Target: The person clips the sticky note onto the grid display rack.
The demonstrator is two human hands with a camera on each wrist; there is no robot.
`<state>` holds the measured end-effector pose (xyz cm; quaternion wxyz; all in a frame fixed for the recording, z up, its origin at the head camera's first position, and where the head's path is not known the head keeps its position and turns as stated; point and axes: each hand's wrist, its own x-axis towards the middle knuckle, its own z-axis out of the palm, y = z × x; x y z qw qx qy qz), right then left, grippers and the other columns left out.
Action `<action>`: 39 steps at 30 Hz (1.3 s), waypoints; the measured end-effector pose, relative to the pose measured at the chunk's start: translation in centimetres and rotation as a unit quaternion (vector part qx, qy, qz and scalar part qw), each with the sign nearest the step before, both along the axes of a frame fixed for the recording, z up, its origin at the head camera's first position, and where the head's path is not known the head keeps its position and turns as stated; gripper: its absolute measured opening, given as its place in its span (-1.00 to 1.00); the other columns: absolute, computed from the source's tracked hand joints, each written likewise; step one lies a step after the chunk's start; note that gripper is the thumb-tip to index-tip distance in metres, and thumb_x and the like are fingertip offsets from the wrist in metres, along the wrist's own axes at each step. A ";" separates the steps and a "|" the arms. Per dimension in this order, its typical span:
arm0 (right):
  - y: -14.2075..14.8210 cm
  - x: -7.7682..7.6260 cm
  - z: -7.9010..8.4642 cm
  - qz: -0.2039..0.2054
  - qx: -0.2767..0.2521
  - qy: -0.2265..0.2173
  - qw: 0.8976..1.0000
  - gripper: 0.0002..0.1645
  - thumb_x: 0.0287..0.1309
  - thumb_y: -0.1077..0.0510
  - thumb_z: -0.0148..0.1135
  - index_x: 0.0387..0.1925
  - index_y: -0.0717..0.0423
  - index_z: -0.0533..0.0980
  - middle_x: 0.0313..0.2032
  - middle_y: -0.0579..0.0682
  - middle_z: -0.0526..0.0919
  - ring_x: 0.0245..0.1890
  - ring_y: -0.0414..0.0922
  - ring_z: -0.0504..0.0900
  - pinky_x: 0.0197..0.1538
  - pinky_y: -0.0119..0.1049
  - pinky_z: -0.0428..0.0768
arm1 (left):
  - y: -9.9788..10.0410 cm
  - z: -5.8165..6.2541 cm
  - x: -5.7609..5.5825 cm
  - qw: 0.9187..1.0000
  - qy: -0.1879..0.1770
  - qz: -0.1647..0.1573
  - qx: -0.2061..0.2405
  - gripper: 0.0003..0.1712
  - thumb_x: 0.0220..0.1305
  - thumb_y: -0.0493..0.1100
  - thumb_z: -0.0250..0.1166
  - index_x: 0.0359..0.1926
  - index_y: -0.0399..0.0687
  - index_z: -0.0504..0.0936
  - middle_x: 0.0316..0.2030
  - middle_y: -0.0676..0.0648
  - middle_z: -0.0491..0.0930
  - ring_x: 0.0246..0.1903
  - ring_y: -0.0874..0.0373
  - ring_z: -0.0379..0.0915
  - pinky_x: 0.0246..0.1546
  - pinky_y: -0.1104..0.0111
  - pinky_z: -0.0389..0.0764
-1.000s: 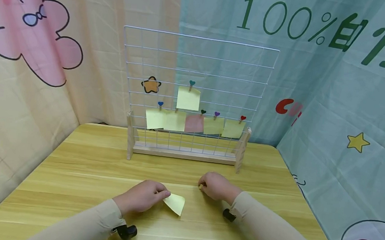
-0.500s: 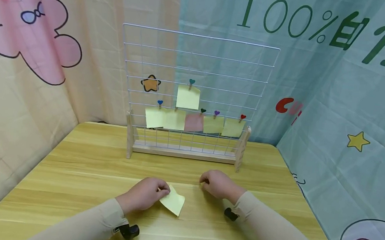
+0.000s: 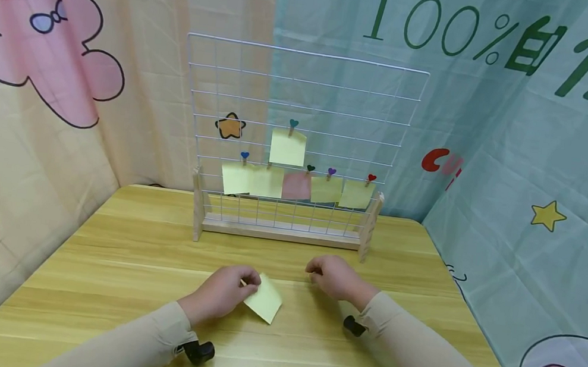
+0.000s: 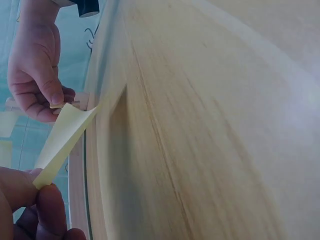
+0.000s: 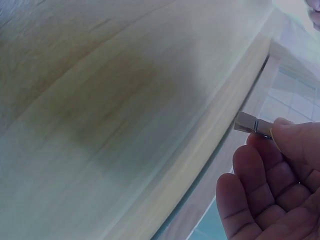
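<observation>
My left hand (image 3: pixel 223 293) pinches a pale yellow sticky note (image 3: pixel 267 300) by one corner, between thumb and fingers, above the wooden table. Seen from the left wrist, the note (image 4: pixel 62 137) curls up at its far end. To the right, my right hand (image 3: pixel 336 279) holds a small wooden clothespin (image 5: pixel 251 124) between thumb and forefinger; the other fingers curl loosely beneath. The clothespin's clamping end points away from the hand, and its other end is covered by the thumb. Note and clothespin are apart.
Behind the hands stands a white wire grid rack (image 3: pixel 307 53) on a wooden base (image 3: pixel 280 232). Heart-topped clothespins hold a single yellow note (image 3: pixel 287 148) above a row of yellow notes and one pink note (image 3: pixel 296 186). Printed curtains hang around the table (image 3: pixel 121 237).
My left hand has shifted slightly forward, and the sticky note has turned so more of its face shows. My right hand has moved only a little, still with the clothespin.
</observation>
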<state>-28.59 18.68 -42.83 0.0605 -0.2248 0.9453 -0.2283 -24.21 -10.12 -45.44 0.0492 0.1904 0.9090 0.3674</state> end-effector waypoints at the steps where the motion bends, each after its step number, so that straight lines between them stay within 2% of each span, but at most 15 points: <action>1: 0.0 0.0 0.1 -0.002 -0.004 0.000 1.000 -0.82 0.40 0.30 0.28 -0.04 0.22 0.71 -0.14 0.01 0.79 -0.14 -0.15 0.69 0.05 -0.06 0.71 | 0.1 0.1 0.0 1.000 0.001 0.005 0.004 -0.91 0.47 -0.22 0.34 -0.13 0.10 0.71 -0.17 0.11 0.70 -0.20 0.24 0.55 -0.14 0.30 0.62; 5: 0.2 0.0 0.3 -0.007 -0.016 0.006 1.000 -0.81 0.42 0.29 0.26 -0.03 0.23 0.70 -0.15 0.00 0.79 -0.16 -0.17 0.69 0.01 -0.10 0.71 | 0.1 0.5 -0.1 1.000 0.006 0.018 0.025 -0.88 0.48 -0.25 0.31 -0.11 0.10 0.70 -0.15 0.11 0.70 -0.20 0.22 0.54 -0.12 0.29 0.62; 14: 0.5 -0.1 0.7 -0.027 -0.086 0.000 0.996 -0.81 0.46 0.23 0.26 -0.01 0.20 0.69 -0.20 -0.05 0.77 -0.23 -0.24 0.66 -0.11 -0.24 0.68 | 0.4 1.0 -0.6 0.998 0.001 0.038 0.058 -0.82 0.51 -0.27 0.28 -0.02 0.08 0.73 -0.11 0.11 0.70 -0.28 0.21 0.49 -0.30 0.40 0.55; 21: 0.7 0.0 1.3 -0.026 -0.107 0.029 0.994 -0.83 0.45 0.26 0.27 -0.05 0.24 0.69 -0.17 0.02 0.80 -0.17 -0.17 0.74 -0.08 -0.22 0.73 | 0.4 1.3 -1.0 0.996 0.004 0.049 0.076 -0.79 0.52 -0.24 0.28 0.04 0.10 0.75 0.02 0.06 0.74 -0.35 0.20 0.45 -0.40 0.39 0.52; 26: 0.9 -0.1 1.7 -0.032 -0.114 0.039 0.992 -0.82 0.47 0.26 0.24 -0.04 0.23 0.70 -0.14 0.01 0.80 -0.14 -0.10 0.75 -0.11 -0.22 0.71 | 0.5 2.0 -1.3 0.995 0.022 0.056 0.079 -0.80 0.52 -0.22 0.29 0.05 0.06 0.75 -0.01 0.02 0.76 -0.40 0.20 0.45 -0.43 0.38 0.50; 33: 1.3 -0.3 2.3 -0.046 -0.147 0.075 0.985 -0.86 0.44 0.28 0.28 -0.16 0.07 0.74 -0.16 0.00 0.72 -0.30 -0.18 0.56 -0.26 -0.35 0.58 | 0.6 3.0 -2.1 0.994 0.025 0.061 0.084 -0.77 0.54 -0.18 0.27 0.11 0.06 0.74 -0.02 0.00 0.75 -0.42 0.18 0.45 -0.46 0.37 0.49; 39: 1.5 -0.5 3.1 -0.051 -0.165 0.106 0.979 -0.88 0.40 0.28 0.32 -0.18 0.09 0.75 -0.20 0.02 0.70 -0.31 -0.18 0.55 -0.26 -0.37 0.58 | 0.7 4.1 -2.9 0.994 0.047 0.056 0.085 -0.75 0.56 -0.16 0.25 0.15 0.03 0.73 0.08 -0.04 0.73 -0.39 0.17 0.46 -0.44 0.35 0.51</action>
